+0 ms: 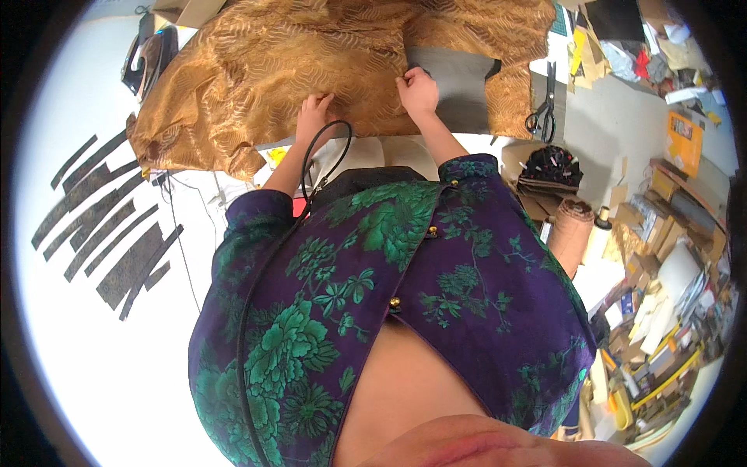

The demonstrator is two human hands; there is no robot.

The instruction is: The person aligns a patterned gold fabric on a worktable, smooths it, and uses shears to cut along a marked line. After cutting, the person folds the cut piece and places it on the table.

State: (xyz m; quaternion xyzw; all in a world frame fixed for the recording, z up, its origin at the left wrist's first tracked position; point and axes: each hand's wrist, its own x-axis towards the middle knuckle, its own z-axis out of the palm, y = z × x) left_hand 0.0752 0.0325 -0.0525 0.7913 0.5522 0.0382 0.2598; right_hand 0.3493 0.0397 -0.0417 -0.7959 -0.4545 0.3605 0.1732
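A large golden-brown patterned fabric [257, 58] covers most of the table in wrinkled folds. On its near part rests my left hand [314, 115], with its fingers bent and closed on the cloth. My right hand [419, 90] is closed at the fabric's edge, where a dark grey surface [459, 89] shows beside the cloth. The thumb and fingers pinch that edge; a small dark shape by the fingertips is too unclear to name. To the right of this hand lie black-handled scissors [542, 113], apart from it.
Dark patterned strips [101, 210] hang or lie on the white surface at left. An iron [152, 58] stands at the far left. A black pincushion [550, 166] and a fabric roll [572, 229] are at right, near cluttered shelves [654, 303]. A black cord [241, 350] hangs before me.
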